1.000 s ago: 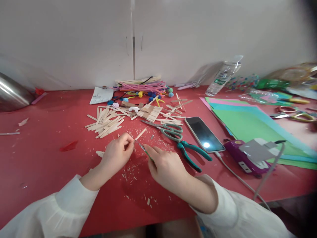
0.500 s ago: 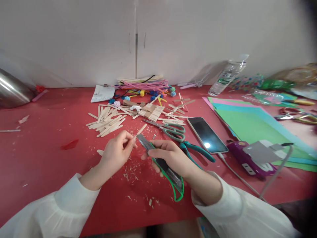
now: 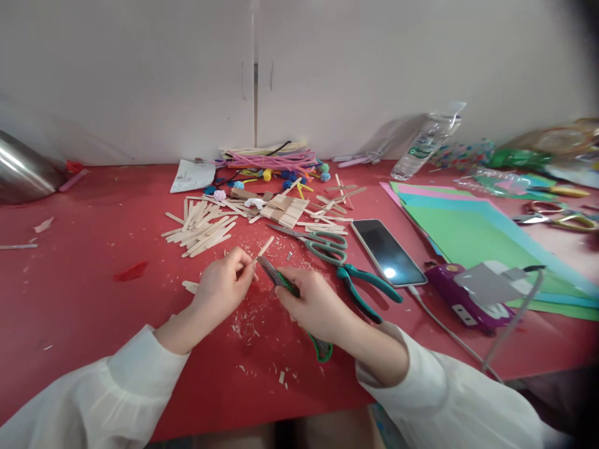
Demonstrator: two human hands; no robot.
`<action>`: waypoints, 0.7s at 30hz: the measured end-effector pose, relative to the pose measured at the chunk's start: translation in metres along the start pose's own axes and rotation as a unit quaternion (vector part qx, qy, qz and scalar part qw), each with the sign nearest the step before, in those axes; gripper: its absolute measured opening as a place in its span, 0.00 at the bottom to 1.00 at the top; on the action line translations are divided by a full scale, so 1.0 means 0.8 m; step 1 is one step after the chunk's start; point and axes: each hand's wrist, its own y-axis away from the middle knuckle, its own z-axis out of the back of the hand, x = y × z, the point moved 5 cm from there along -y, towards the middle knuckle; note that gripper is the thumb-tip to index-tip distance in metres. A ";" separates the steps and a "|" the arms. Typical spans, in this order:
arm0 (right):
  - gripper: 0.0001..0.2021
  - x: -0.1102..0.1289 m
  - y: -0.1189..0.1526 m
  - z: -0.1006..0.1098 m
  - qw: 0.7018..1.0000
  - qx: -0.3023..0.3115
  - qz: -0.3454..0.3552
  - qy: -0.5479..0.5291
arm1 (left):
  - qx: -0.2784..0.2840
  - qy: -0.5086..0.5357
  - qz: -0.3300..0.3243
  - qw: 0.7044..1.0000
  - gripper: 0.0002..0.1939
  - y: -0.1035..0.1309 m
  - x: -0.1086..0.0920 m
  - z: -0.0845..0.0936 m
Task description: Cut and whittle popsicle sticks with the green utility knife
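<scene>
My left hand (image 3: 228, 277) pinches a wooden craft stick (image 3: 266, 246) between thumb and fingertips, its free end pointing up and to the right. My right hand (image 3: 311, 299) is wrapped round a green utility knife (image 3: 322, 349), with the blade out at the stick's edge near my left fingertips. Whether the blade touches the wood is too small to tell. Pale wood shavings (image 3: 248, 321) lie scattered on the red table under both hands. Beyond my left hand is a loose pile of craft sticks (image 3: 203, 227).
Grey-handled scissors (image 3: 327, 246), teal-handled pliers (image 3: 369, 287) and a phone (image 3: 388, 252) on a cable lie right of my hands. Farther right are a purple power strip (image 3: 463, 299) and coloured paper (image 3: 468, 231). Pipe cleaners (image 3: 271, 159) and a plastic bottle (image 3: 428, 146) are at the back.
My right hand has turned the knife, so less of its handle's flat side shows. My left hand still holds the stick in nearly the same place.
</scene>
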 end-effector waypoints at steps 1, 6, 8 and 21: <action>0.06 0.001 0.000 0.001 1.000 -0.001 0.003 0.011 | 0.001 0.001 -0.001 1.000 0.07 0.000 -0.001 0.000; 0.06 -0.001 0.001 0.006 1.000 0.004 -0.007 0.024 | -0.009 -0.049 -0.014 0.999 0.07 0.000 -0.006 0.002; 0.06 -0.001 0.001 0.007 0.999 -0.002 -0.003 0.040 | -0.013 -0.070 -0.012 0.997 0.06 0.000 -0.006 0.002; 0.06 0.007 0.003 0.011 0.996 0.002 0.031 0.079 | 0.014 0.110 0.062 0.992 0.07 0.002 0.006 0.004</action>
